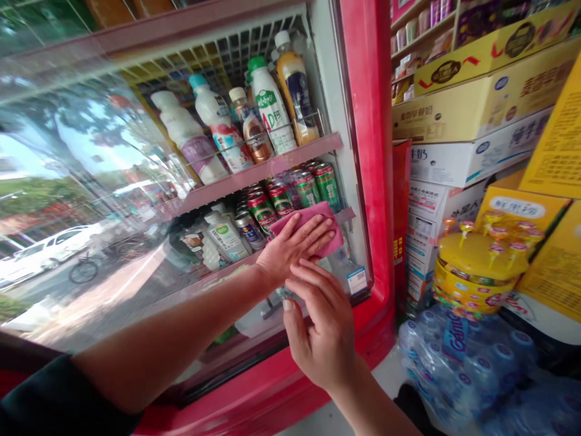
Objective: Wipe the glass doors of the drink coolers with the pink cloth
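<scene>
Left hand (pixel 290 248) pressed flat on a pink cloth (pixel 313 227) against the glass door (pixel 113 254) of the drinks cooler (pixel 365 151) — right hand (pixel 322 327) just apart at the cloth's 6 o'clock, fingers spread — neither clamped.

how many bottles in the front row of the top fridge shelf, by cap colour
White-capped bottles: 3 (milky white plastic bottle with purple label, small amber plastic bottle, orange-yellow plastic bottle)
Teal-capped white plastic bottle: 1
Green-capped white plastic bottle: 1
Total: 5
</scene>
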`<state>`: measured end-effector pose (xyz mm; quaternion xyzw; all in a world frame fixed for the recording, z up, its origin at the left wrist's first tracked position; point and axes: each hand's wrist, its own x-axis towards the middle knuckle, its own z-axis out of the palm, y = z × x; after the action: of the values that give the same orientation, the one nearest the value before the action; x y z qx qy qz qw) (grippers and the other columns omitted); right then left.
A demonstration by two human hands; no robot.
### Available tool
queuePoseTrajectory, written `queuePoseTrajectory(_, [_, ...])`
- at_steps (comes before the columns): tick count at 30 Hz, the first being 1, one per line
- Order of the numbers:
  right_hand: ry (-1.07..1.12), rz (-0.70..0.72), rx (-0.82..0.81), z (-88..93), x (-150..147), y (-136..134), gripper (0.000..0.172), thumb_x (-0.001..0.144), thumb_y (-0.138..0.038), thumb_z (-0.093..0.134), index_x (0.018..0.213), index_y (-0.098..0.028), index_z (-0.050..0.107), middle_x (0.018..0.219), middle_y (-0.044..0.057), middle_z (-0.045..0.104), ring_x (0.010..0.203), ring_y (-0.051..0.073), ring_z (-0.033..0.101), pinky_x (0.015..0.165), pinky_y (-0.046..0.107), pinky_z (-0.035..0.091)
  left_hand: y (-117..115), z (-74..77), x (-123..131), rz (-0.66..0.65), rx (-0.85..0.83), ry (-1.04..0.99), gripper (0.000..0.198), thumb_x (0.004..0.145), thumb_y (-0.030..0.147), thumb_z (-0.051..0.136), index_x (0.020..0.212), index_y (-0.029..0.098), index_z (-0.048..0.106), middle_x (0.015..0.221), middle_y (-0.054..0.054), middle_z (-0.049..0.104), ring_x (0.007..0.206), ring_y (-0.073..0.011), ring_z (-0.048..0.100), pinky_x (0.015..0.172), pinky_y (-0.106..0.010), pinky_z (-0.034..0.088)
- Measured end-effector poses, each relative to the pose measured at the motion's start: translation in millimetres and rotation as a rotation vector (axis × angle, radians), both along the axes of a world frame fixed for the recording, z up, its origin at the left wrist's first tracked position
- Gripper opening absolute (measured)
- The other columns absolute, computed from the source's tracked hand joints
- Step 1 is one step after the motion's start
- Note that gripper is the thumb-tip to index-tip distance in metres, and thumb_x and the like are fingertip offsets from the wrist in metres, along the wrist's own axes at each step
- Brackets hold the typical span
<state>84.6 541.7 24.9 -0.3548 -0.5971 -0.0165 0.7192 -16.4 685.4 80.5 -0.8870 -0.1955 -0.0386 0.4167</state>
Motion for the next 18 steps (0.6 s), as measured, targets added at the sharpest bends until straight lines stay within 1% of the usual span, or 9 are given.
queuePoseTrajectory(2, [-0.009,0.005,0.006,-0.4,-3.1,-0.4,0.026,0.101,-0.015,0.063,0.126,-0.019,0.070,0.130,0.015,0.080,0.134,0.029,0.072,0.115,0.050,0.063,-5.7,15.2,-20.4,0.026,0.024,-0.035,0.074,0.111,0.046,0.048,0.179,0.030,0.022,0.185,-0.003,0.030,0.176,-0.0238,0.021,0.146,-0.057,0.016])
queuePoseTrajectory(4, [-0.020,0.007,0.006,-1.0,-5.0,-0.5,0.025,0.101,-0.015,0.063,0.125,-0.019,0.071,0.129,0.014,0.080,0.133,0.029,0.073,0.114,0.050,0.063,-11.8,43.2,-40.2,0.064,0.080,-0.140,0.081,0.110,0.051,0.052,0.180,0.028,0.017,0.185,-0.007,0.028,0.176,-0.0297,0.021,0.146,-0.062,0.008])
queuePoseTrajectory(7, [-0.034,0.002,0.003,-3.1,-6.3,0.2,0.025,0.101,-0.013,0.063,0.124,-0.020,0.070,0.128,0.014,0.080,0.133,0.029,0.073,0.115,0.051,0.063,-20.4,85.4,-70.9,0.114,0.172,-0.341,0.088,0.106,0.060,0.058,0.179,0.032,0.018,0.187,-0.007,0.023,0.176,-0.0338,0.017,0.145,-0.062,0.001])
queuePoseTrajectory(9, [-0.038,-0.002,0.003,-4.7,-7.5,0.8,0.025,0.102,-0.013,0.063,0.124,-0.020,0.070,0.128,0.014,0.080,0.134,0.028,0.072,0.115,0.051,0.063,-25.3,99.4,-89.8,0.167,0.231,-0.499,0.088,0.105,0.061,0.059,0.179,0.034,0.020,0.189,-0.003,0.014,0.177,-0.0352,0.012,0.146,-0.060,-0.001])
queuePoseTrajectory(11, [-0.042,-0.001,0.002,-6.0,-9.8,1.2,0.024,0.102,-0.014,0.064,0.124,-0.020,0.070,0.128,0.014,0.080,0.133,0.028,0.073,0.115,0.050,0.063,-29.6,96.5,-104.3,0.236,0.288,-0.679,0.087,0.106,0.060,0.057,0.179,0.035,0.018,0.189,0.005,0.002,0.177,-0.0364,0.006,0.146,-0.058,-0.003])
queuePoseTrajectory(13, [-0.049,0.009,0.001,-6.8,-13.6,1.2,0.023,0.103,-0.014,0.064,0.124,-0.019,0.071,0.128,0.014,0.080,0.133,0.028,0.073,0.115,0.050,0.063,-33.9,78.6,-114.5,0.286,0.316,-0.789,0.087,0.107,0.060,0.055,0.180,0.034,0.015,0.189,0.007,-0.004,0.177,-0.0380,0.003,0.146,-0.058,-0.004])
queuePoseTrajectory(14, [-0.055,0.018,0.001,-7.1,-16.0,1.1,0.024,0.103,-0.015,0.064,0.125,-0.019,0.071,0.128,0.015,0.080,0.133,0.028,0.072,0.115,0.050,0.063,-36.2,65.9,-118.8,0.297,0.317,-0.789,0.089,0.106,0.059,0.056,0.180,0.032,0.015,0.189,0.004,-0.003,0.177,-0.0386,0.002,0.145,-0.060,-0.004])
queuePoseTrajectory(16, [-0.070,0.039,0.001,-7.5,-21.8,1.1,0.025,0.103,-0.015,0.064,0.126,-0.017,0.070,0.130,0.015,0.079,0.135,0.028,0.071,0.116,0.050,0.062,-41.8,38.3,-128.3,0.270,0.294,-0.662,0.092,0.104,0.058,0.061,0.180,0.027,0.019,0.188,-0.008,0.009,0.176,-0.0376,0.003,0.144,-0.063,-0.002])
queuePoseTrajectory(18, [-0.085,0.060,0.000,-8.2,-28.7,1.1,0.026,0.102,-0.015,0.063,0.127,-0.017,0.070,0.131,0.016,0.079,0.135,0.029,0.071,0.116,0.051,0.062,-48.7,13.7,-140.4,0.199,0.253,-0.477,0.093,0.101,0.056,0.068,0.178,0.027,0.025,0.183,-0.014,0.030,0.176,-0.0333,0.009,0.145,-0.060,-0.001])
